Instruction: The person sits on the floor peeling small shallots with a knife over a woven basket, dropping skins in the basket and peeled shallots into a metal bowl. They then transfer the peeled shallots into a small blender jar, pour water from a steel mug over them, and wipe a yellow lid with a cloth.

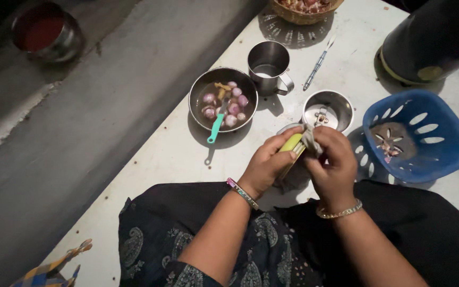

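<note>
Both hands were closed around small things held just above the lap: the left hand (265, 166) gripped a yellow-green handled knife (292, 143), fingers wrapped about the handle, while the right hand (333, 159) pinched a small pale grey item (310, 139) between thumb and fingertips, too crumpled and hidden to identify. One knife was in the grip, its handle bright and its blade mostly covered by the fingers; the pinched item sat right against the handle's upper end, touching it, between the two hands. On the pale floor slab (160, 154) in front stood one round metal bowl (222, 99) of water holding about seven peeled pinkish shallots (236, 109) and a second knife with a teal handle (216, 129) leaning over its rim. Just beside it stood one steel mug (270, 67), and near the right hand one small steel pot (327, 109). One blue plastic basket (418, 135) with a few peel scraps lay to the right, one woven basket (304, 11) at the top edge, one thin peeler (317, 65) beside the mug, and one dark metal pot (46, 32) well apart at the upper left. Each wrist bore one bangle.
</note>
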